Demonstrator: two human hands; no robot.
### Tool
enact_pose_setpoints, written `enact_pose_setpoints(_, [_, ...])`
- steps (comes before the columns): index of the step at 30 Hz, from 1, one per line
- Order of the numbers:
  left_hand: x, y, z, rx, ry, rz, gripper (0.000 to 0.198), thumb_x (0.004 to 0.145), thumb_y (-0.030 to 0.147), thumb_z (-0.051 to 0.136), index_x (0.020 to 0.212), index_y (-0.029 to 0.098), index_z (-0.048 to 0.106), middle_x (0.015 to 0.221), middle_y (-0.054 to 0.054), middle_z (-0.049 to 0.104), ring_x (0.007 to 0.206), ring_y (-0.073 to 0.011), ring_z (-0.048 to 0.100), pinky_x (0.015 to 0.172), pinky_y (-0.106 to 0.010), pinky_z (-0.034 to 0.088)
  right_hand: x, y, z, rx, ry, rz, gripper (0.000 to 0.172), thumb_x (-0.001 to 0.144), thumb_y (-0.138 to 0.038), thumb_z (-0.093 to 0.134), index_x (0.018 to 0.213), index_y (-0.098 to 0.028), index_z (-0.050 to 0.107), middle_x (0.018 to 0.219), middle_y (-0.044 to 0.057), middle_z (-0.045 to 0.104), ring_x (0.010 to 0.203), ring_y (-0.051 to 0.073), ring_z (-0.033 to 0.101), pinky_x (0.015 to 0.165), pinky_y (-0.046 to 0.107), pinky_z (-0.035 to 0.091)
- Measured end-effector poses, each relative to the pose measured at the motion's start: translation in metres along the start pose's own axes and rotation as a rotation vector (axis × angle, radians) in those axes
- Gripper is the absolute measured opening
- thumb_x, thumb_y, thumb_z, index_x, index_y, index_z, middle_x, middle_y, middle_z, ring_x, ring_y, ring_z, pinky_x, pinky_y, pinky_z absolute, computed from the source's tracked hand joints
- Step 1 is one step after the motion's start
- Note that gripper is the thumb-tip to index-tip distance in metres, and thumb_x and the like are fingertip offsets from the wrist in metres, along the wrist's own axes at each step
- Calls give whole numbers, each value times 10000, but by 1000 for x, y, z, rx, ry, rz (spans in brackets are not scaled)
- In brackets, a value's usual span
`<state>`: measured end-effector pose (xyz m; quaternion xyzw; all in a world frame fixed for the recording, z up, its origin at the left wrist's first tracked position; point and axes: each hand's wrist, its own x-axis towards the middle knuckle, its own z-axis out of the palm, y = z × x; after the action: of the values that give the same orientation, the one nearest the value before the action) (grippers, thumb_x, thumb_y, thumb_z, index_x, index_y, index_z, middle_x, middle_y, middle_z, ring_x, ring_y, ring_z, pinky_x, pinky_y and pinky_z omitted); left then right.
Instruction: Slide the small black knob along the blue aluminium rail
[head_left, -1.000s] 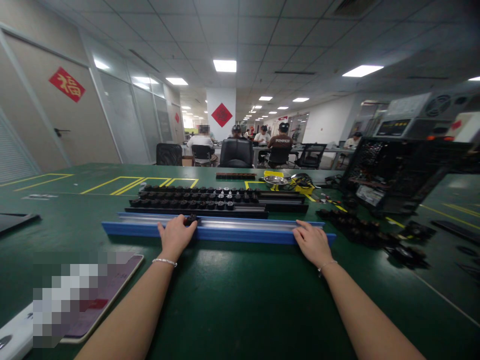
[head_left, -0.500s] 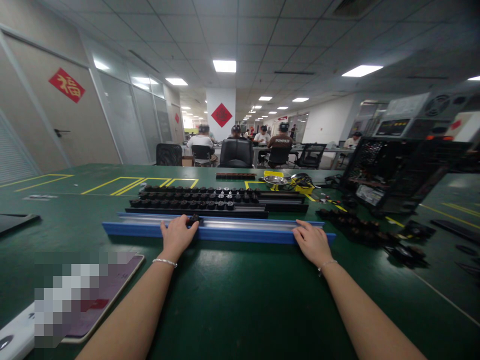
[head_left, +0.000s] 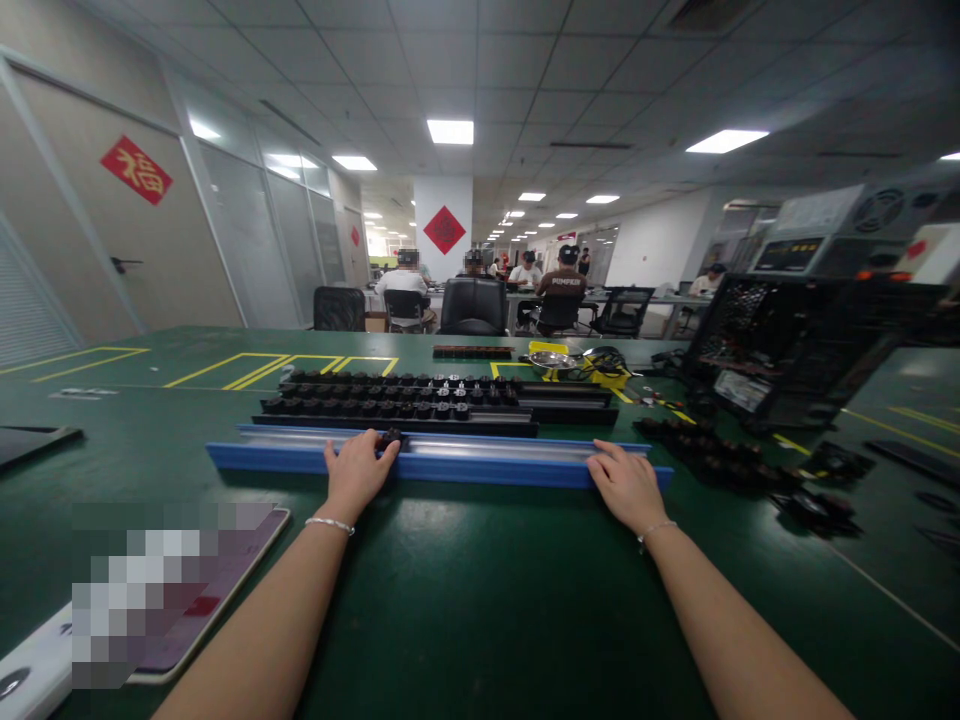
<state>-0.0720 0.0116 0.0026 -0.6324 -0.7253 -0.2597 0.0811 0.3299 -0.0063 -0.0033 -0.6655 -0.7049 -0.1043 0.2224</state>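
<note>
A long blue rail with a silver channel [head_left: 480, 458] lies across the green table [head_left: 480, 600] in front of me. My left hand [head_left: 356, 475] rests on the rail near its middle, fingertips pressed on a small black part [head_left: 390, 437] sitting in the channel. My right hand [head_left: 626, 485] lies flat on the rail's right end, fingers stretched out. Behind the rail lie two black strips filled with rows of black round parts [head_left: 397, 398].
A heap of loose black parts [head_left: 739, 465] lies to the right, beside a black mesh crate [head_left: 787, 345]. A tablet [head_left: 172, 590] sits at the near left. A metal dish [head_left: 550, 360] and yellow items stand further back. People sit at desks in the distance.
My left hand and the small black part have slid slightly to the right along the rail. My right hand has stayed in place.
</note>
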Motion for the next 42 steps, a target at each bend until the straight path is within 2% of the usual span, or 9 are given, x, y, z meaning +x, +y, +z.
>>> enact_pose_setpoints(11, [0,0,-1,-27,-11,6,355,802,538,378,805,225,546,914,-57,661,956,-246,570,1009,-563,178,0,-1,-2,2,-12,5,411,883,-399,291,858,-245,671,1246,19,543,1051,207,520,944,418,314])
enact_pose_setpoints(18, [-1,0,1,-26,51,13,326,794,499,421,858,221,580,1049,-74,631,1040,-255,531,1010,-541,196,0,-1,-1,14,-16,12,418,887,-405,280,858,-249,667,1255,15,535,1063,208,514,951,426,305])
enact_pose_setpoints(23, [1,0,3,-59,19,38,318,798,490,428,857,221,588,974,-58,661,1015,-240,553,1028,-524,182,0,-1,0,3,-8,4,419,886,-409,281,847,-245,665,1253,16,538,1049,210,520,939,422,316])
enact_pose_setpoints(30, [0,2,6,-82,31,83,287,795,475,449,874,237,589,991,-41,668,1034,-226,550,1044,-511,159,-1,-2,-2,15,0,5,417,881,-407,287,844,-248,671,1250,22,539,1053,213,518,948,431,311])
enact_pose_setpoints(38, [-1,3,4,-82,41,89,273,802,459,447,860,238,597,1178,-47,606,1131,-223,493,1056,-501,154,-1,-1,-2,16,0,2,423,881,-411,285,843,-247,673,1245,26,543,1061,216,515,946,432,315])
enact_pose_setpoints(42, [-1,3,4,-87,16,90,280,804,449,451,932,254,605,1121,-50,639,1167,-222,465,1062,-504,135,-1,-2,-2,5,10,-2,408,879,-399,294,842,-249,671,1240,20,548,1054,212,520,942,428,318])
